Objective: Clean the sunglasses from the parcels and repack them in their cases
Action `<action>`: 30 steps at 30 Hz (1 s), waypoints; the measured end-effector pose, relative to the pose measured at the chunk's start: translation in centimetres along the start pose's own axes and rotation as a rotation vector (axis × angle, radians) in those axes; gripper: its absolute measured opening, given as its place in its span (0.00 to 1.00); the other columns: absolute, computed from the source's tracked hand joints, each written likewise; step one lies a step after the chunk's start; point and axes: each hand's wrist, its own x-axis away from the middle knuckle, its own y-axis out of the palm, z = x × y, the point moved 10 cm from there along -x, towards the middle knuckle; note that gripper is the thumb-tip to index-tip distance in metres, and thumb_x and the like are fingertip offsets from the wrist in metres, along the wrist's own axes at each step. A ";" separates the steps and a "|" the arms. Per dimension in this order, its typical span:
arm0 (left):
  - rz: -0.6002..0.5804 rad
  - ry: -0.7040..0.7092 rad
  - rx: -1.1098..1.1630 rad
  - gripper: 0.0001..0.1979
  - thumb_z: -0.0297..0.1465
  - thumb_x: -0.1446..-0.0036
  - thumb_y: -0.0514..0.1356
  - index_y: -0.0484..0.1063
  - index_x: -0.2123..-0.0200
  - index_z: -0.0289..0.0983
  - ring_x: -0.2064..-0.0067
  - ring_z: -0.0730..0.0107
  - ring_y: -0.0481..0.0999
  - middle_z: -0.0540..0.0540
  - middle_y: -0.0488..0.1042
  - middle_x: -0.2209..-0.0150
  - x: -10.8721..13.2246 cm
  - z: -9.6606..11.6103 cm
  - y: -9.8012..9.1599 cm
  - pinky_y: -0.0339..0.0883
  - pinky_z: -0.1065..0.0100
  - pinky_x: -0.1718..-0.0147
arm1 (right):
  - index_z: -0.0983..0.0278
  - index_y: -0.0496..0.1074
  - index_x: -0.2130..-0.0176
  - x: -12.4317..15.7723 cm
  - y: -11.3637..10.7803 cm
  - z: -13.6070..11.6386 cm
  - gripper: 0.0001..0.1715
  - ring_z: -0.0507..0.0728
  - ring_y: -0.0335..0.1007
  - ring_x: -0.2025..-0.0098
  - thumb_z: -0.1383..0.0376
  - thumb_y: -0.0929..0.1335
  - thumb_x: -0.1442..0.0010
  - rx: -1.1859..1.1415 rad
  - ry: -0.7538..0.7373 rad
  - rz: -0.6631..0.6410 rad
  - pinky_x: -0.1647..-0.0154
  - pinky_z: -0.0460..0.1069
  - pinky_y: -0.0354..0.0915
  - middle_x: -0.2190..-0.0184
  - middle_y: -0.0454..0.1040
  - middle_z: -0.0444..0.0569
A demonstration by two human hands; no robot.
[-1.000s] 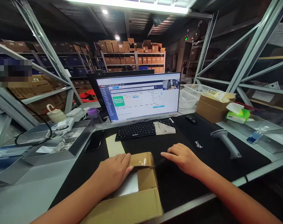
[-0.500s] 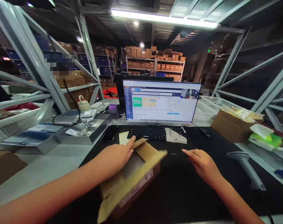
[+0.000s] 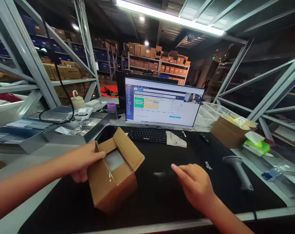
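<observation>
Cardboard box (image 3: 102, 183) open, tilted — left hand (image 3: 86, 158) grips its side; right hand (image 3: 195, 182) pinches thin, blurred tool (image 3: 159, 174) — best kept clear of left fingers.

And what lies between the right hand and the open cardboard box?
In the head view, a blurred shiny sliver shows against the black mat, between the right hand and box.

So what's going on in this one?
A person's left hand grips an open brown cardboard box, tilted over a black desk mat, with something whitish inside. Their right hand is apart from the box; a thin, pale blur near it is too smeared to identify.
</observation>
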 end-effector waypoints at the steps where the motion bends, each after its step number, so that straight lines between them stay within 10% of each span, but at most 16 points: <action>1: -0.043 -0.011 0.039 0.33 0.39 0.33 0.40 0.42 0.36 0.15 0.78 0.49 0.81 0.45 0.72 0.88 -0.1 0.3 0.3 0.71 0.66 0.82 | 0.65 0.68 0.41 -0.3 0.2 -2.2 0.22 0.56 0.71 0.68 0.75 0.62 0.32 0.002 -0.059 -0.039 0.69 0.52 0.59 0.62 0.80 0.52; 8: -0.091 -0.011 0.125 0.28 0.41 0.41 0.56 0.67 0.47 0.22 0.76 0.49 0.81 0.34 0.78 0.79 -1.2 0.5 0.4 0.73 0.65 0.81 | 0.73 0.71 0.42 -2.4 1.8 -10.1 0.25 0.58 0.68 0.70 0.77 0.59 0.35 0.062 -0.296 -0.182 0.71 0.54 0.55 0.62 0.80 0.57; 16: -0.017 0.005 0.183 0.33 0.36 0.41 0.54 0.57 0.40 0.16 0.78 0.48 0.80 0.33 0.78 0.79 0.3 1.1 -0.1 0.72 0.63 0.82 | 0.71 0.71 0.42 -3.8 3.1 -11.4 0.25 0.59 0.68 0.68 0.77 0.59 0.35 0.145 -0.329 -0.124 0.69 0.55 0.55 0.63 0.79 0.57; 24: 0.136 0.141 0.586 0.42 0.35 0.36 0.45 0.21 0.30 0.23 0.72 0.58 0.83 0.38 0.81 0.68 0.1 -0.6 0.1 0.76 0.66 0.74 | 0.61 0.70 0.40 -1.9 3.0 -4.9 0.25 0.58 0.69 0.73 0.73 0.62 0.34 0.313 -0.075 -0.090 0.70 0.55 0.57 0.68 0.79 0.51; 30: 0.439 0.237 0.814 0.32 0.38 0.32 0.36 0.31 0.27 0.39 0.51 0.63 0.80 0.40 0.73 0.43 1.7 -6.4 3.6 0.77 0.65 0.57 | 0.48 0.67 0.39 4.3 4.1 5.5 0.23 0.65 0.82 0.63 0.57 0.63 0.32 -0.048 0.290 -0.163 0.71 0.55 0.73 0.57 0.82 0.51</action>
